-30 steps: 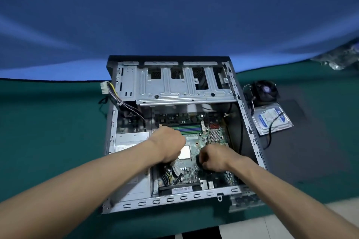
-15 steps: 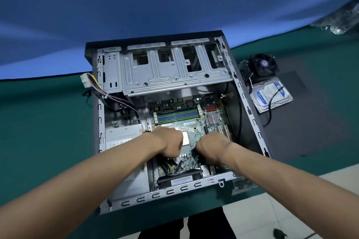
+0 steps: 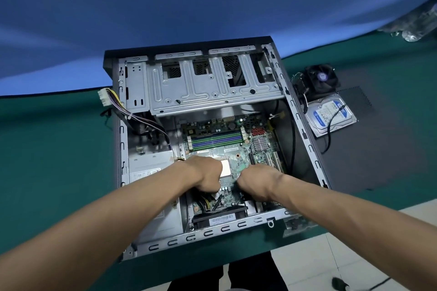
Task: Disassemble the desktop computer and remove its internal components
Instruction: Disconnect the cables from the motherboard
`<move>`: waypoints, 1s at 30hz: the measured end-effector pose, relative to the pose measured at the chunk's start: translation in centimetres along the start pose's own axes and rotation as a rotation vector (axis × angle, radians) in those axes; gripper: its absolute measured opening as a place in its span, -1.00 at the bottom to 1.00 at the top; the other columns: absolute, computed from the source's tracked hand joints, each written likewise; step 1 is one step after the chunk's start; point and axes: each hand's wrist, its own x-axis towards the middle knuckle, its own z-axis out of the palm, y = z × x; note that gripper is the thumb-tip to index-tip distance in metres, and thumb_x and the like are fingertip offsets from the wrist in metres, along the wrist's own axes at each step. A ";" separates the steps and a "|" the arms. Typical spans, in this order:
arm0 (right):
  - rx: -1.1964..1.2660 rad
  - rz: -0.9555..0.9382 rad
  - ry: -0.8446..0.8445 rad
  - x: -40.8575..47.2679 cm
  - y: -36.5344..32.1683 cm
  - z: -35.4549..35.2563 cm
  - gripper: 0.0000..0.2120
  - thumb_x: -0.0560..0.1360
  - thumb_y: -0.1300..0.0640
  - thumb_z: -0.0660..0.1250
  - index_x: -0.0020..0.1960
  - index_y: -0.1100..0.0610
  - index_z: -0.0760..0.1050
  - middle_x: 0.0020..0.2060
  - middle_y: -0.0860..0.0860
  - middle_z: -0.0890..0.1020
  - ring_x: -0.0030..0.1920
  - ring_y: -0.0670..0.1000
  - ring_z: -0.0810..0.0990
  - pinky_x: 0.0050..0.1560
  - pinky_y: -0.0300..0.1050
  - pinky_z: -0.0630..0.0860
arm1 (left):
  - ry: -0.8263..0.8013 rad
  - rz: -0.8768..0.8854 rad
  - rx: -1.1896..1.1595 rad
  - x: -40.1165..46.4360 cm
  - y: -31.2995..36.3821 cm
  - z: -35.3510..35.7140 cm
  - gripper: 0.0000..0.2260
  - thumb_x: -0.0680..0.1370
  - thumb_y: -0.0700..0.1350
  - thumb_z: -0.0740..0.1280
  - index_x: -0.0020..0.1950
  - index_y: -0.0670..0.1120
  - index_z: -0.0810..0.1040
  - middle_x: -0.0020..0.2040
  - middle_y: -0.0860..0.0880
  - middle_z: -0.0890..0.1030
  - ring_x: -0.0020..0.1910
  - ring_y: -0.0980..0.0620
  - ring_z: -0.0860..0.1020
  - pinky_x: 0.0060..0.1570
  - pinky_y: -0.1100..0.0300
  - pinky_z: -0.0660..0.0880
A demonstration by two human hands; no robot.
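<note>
The open desktop case (image 3: 305, 134) lies on its side on the green table. Inside it the green motherboard (image 3: 236, 151) shows its bare CPU (image 3: 225, 168) and its memory slots (image 3: 217, 139). My left hand (image 3: 208, 177) is just left of the CPU, with its fingers curled down around a white power connector (image 3: 216, 195) that has yellow and black wires. My right hand (image 3: 255, 182) is on the board to the right of the CPU. Its fingers curl downward and their tips are hidden. The power supply (image 3: 151, 163) sits at the left, partly under my left forearm.
A metal drive cage (image 3: 212, 87) spans the far end of the case, and a loose white plug (image 3: 103, 97) hangs over its left wall. A black rear fan (image 3: 220, 218) sits at the near end. To the right a cooler fan (image 3: 321, 79) and hard drive (image 3: 331, 113) lie on a black panel (image 3: 369, 144).
My view has shifted, so the case now sits higher in the frame and looks turned. Both hands stay at the same spots beside the CPU.
</note>
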 end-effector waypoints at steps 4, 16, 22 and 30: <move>-0.024 0.003 -0.013 0.2 0.0 0.2 -0.91 0.51 0.30 0.29 0.00 0.22 0.53 -0.28 0.04 0.50 -0.20 0.07 0.57 0.04 -0.09 0.58 | -0.065 -0.017 -0.031 0.0 -0.2 0.4 -0.89 0.50 -0.19 0.28 -0.13 -0.10 0.61 -0.24 0.00 0.57 -0.24 0.03 0.53 -0.36 0.23 0.41; -0.244 0.032 -0.090 0.4 0.0 1.2 -0.87 0.60 0.22 0.19 -0.12 0.16 0.43 -0.34 0.06 0.45 -0.35 -0.05 0.49 -0.32 -0.25 0.47 | -0.376 -0.264 -0.252 0.8 0.6 1.8 -0.72 0.59 -0.06 0.27 0.03 -0.29 0.53 -0.40 -0.08 0.55 -0.37 0.03 0.55 0.05 0.09 0.55; -0.103 -0.038 -0.050 -0.6 0.3 0.6 -0.79 0.59 0.21 0.21 -0.21 0.19 0.38 -0.36 0.01 0.43 -0.23 0.04 0.50 -0.16 -0.21 0.47 | -0.435 -0.302 -0.240 1.7 1.1 2.5 -0.77 0.63 -0.19 0.15 0.12 -0.35 0.45 -0.41 -0.11 0.49 -0.61 0.07 0.43 -0.52 0.26 0.42; 0.240 0.040 0.178 -1.6 0.8 0.7 -0.80 0.51 0.16 0.25 0.13 0.07 0.42 -0.09 0.00 0.58 -0.17 0.02 0.47 -0.14 -0.16 0.39 | -0.529 -0.422 -0.251 1.5 1.6 3.1 -0.72 0.65 -0.17 0.02 -0.13 -0.27 0.41 -0.67 -0.08 0.45 -0.76 0.02 0.39 -0.64 0.35 0.35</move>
